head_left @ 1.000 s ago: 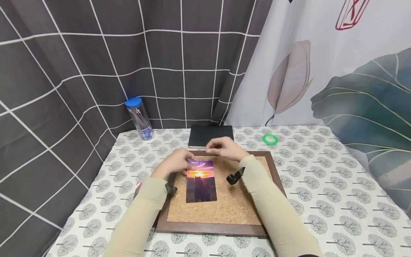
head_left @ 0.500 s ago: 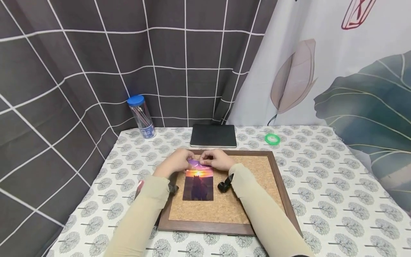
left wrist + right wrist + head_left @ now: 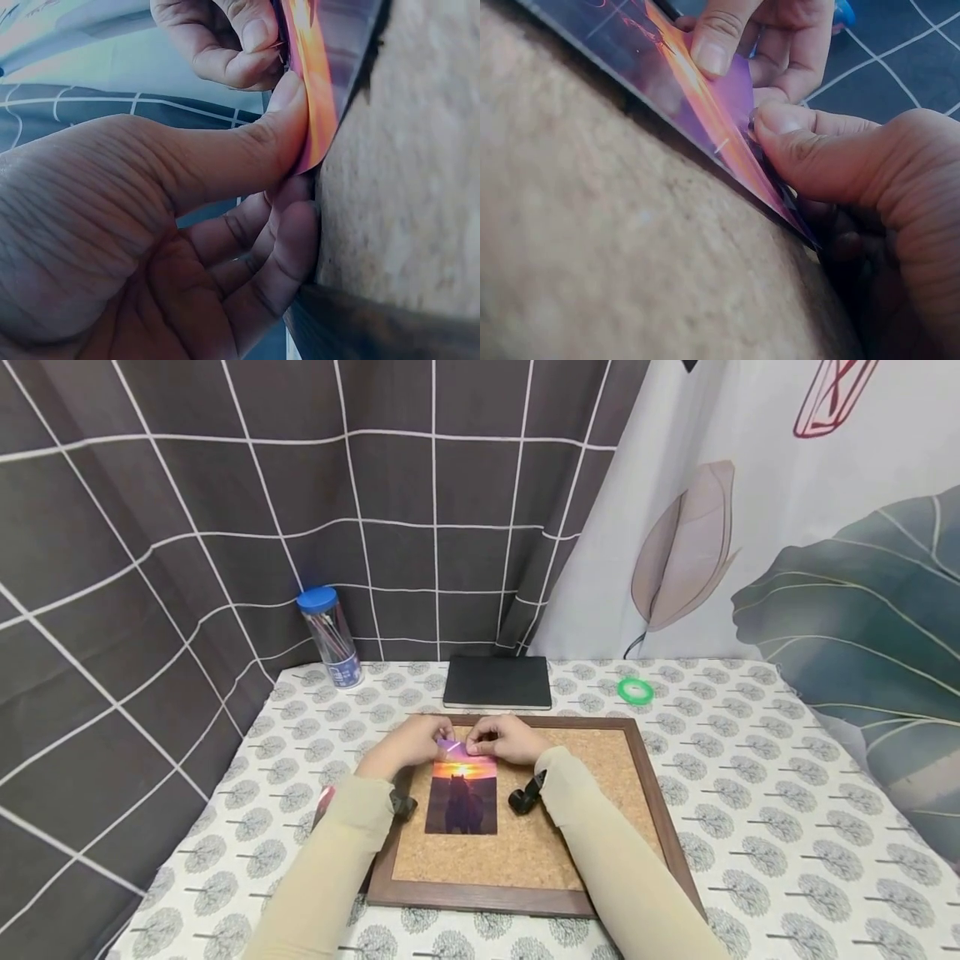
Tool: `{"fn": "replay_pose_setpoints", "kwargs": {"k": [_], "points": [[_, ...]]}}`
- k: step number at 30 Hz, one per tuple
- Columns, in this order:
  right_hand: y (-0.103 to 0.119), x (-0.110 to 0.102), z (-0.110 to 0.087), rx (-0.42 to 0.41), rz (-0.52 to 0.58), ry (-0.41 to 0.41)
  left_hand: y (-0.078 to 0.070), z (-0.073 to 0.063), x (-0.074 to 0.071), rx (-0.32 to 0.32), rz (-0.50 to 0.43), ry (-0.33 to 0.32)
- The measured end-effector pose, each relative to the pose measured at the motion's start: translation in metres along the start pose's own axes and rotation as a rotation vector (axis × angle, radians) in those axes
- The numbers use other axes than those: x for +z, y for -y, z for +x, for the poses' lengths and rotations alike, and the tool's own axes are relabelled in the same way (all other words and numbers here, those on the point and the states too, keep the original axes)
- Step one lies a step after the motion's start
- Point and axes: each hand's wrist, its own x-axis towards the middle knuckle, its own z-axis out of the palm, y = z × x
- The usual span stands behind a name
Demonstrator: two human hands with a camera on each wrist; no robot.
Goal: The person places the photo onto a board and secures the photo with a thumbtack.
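A glossy photo (image 3: 461, 802) of a dark horse against a sunset lies on the framed cork board (image 3: 555, 860), left of its middle. My left hand (image 3: 408, 745) pinches the photo's top left corner; in the left wrist view its thumb (image 3: 255, 142) presses the printed face while fingers curl behind the edge. At the top right corner is my right hand (image 3: 513, 741), thumb and fingertips together. A tiny glinting pin-like piece (image 3: 752, 126) shows at that thumb's tip in the right wrist view; the fingers hide most of it. Between the hands the photo's top strip bends.
Behind the board lies a black notebook (image 3: 497, 682). A blue-lidded clear tube (image 3: 332, 639) stands at the back left, and a green tape roll (image 3: 635, 691) lies at the back right. Something red (image 3: 325, 802) peeks out beside the left sleeve.
My right hand has come left and down from above the board to the photo's top edge, beside the left hand. The photo has turned slightly and its top has bent; the left hand stays there.
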Motion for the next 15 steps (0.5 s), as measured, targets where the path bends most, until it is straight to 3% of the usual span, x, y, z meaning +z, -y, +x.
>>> {"fn": "replay_pose_setpoints", "kwargs": {"k": [15], "points": [[0.0069,0.0023,0.0040,0.068,-0.069,0.002,-0.0031,-0.0031,-0.0013,-0.004,-0.032,0.004]]}}
